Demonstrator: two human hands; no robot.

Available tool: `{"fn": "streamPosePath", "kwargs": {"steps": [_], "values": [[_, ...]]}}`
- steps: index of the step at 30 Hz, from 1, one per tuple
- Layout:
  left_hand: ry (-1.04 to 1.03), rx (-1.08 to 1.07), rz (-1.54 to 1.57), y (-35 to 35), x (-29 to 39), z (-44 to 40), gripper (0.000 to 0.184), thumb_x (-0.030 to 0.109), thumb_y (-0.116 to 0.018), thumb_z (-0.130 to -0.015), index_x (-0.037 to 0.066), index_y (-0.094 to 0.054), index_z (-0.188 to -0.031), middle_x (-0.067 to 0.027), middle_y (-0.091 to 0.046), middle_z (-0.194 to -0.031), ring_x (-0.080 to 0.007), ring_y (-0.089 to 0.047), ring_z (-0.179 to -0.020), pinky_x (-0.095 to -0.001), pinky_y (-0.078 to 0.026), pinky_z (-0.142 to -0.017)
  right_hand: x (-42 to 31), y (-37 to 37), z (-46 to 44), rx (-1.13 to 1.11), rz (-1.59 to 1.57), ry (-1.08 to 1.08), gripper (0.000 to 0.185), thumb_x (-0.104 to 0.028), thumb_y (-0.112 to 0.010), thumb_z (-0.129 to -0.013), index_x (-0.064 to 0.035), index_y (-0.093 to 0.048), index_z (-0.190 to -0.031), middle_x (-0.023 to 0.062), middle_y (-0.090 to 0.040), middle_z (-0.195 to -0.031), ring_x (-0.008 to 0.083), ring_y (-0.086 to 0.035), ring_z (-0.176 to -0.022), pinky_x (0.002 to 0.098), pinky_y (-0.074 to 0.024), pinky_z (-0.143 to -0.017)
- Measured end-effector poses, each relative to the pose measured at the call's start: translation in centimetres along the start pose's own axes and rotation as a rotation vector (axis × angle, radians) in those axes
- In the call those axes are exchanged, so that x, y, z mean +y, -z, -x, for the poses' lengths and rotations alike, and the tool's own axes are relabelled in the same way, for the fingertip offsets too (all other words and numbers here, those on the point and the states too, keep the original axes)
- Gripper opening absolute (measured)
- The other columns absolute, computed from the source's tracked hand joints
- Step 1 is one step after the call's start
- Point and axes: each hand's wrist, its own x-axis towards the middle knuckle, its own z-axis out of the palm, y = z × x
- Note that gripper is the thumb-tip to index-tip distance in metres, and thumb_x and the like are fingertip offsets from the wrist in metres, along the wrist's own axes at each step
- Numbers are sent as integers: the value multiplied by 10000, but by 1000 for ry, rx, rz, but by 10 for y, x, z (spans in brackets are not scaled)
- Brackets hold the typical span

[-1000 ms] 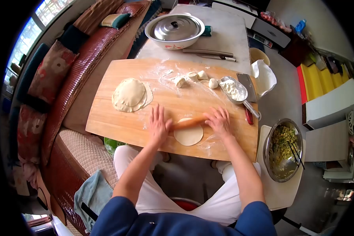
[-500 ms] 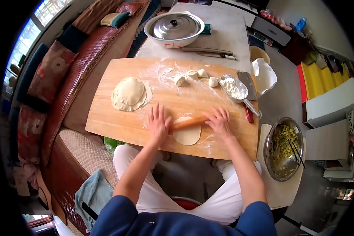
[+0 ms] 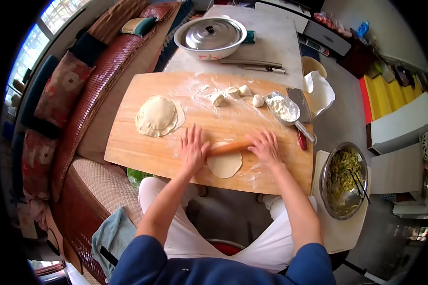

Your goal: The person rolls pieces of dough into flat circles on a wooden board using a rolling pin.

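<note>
A wooden rolling pin (image 3: 229, 147) lies across the far half of a thin round dough sheet (image 3: 224, 164) near the board's front edge. My left hand (image 3: 192, 149) rests on the pin's left end, fingers stretched out and spread. On the right end sits my right hand (image 3: 265, 147), its fingers also extended and apart. Both ends of the pin are hidden beneath my palms. A stack of rolled dough rounds (image 3: 157, 116) lies to the left. Several small dough pieces (image 3: 232, 92) stand farther back, next to a metal scoop of flour (image 3: 283, 108).
The floured wooden board (image 3: 128, 152) sits on a table. A cleaver (image 3: 299, 104) lies at its right edge. Behind stands a lidded basin (image 3: 210, 35) beside long knives (image 3: 254, 64). At right, a metal bowl (image 3: 343, 183) holds chopped filling and chopsticks. A sofa (image 3: 81, 114) runs along the left.
My hands and the rolling pin have shifted slightly forward over the dough sheet. The whole view has moved a little.
</note>
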Motion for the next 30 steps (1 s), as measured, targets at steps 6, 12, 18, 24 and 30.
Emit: {"fn": "streamPosePath", "kwargs": {"steps": [6, 12, 18, 24, 30], "values": [[63, 200, 77, -3, 28, -42, 684, 292, -630, -937, 66, -340, -1515, -149, -253, -1621, -383, -214, -1488, -527, -227, -1184, 3, 10, -6, -18, -14, -73, 358, -259, -762, -812, -127, -646, -1124, 61, -648, -1111, 282, -592, -1086, 409, -482, -896], [31, -34, 36, -23, 96, 50, 735, 385, -627, -918, 100, -341, -1532, -183, -272, -1604, -414, -225, -1478, -558, -210, -1187, 46, 11, 77, 393, -187, -443, 302, -279, -667, -929, -57, -644, -1132, 120, -671, -1060, 347, -619, -1015, 442, -499, -842], [-29, -56, -72, -60, 123, -20, 686, 480, -545, -948, 170, -366, -1533, -127, -266, -1621, -406, -194, -1493, -564, -127, -1211, 37, 53, 89, 485, -193, -566, 345, -323, -636, -963, -39, -643, -1158, 170, -677, -1051, 374, -646, -981, 435, -508, -816], [-318, -187, -25, -94, 232, -4, 696, 545, -475, -973, 178, -337, -1548, -108, -274, -1625, -391, -159, -1513, -594, -127, -1202, 21, 76, 87, 543, -319, -565, 338, -325, -624, -976, -37, -653, -1150, 167, -673, -1012, 371, -643, -948, 435, -505, -812], [-626, -275, 35, -67, 203, 40, 683, 526, -558, -925, 237, -392, -1522, -37, -305, -1618, -359, -199, -1507, -587, -160, -1200, 26, 80, 99, 499, -286, -563, 329, -315, -626, -975, -38, -652, -1151, 162, -678, -1022, 372, -643, -948, 436, -504, -813]]}}
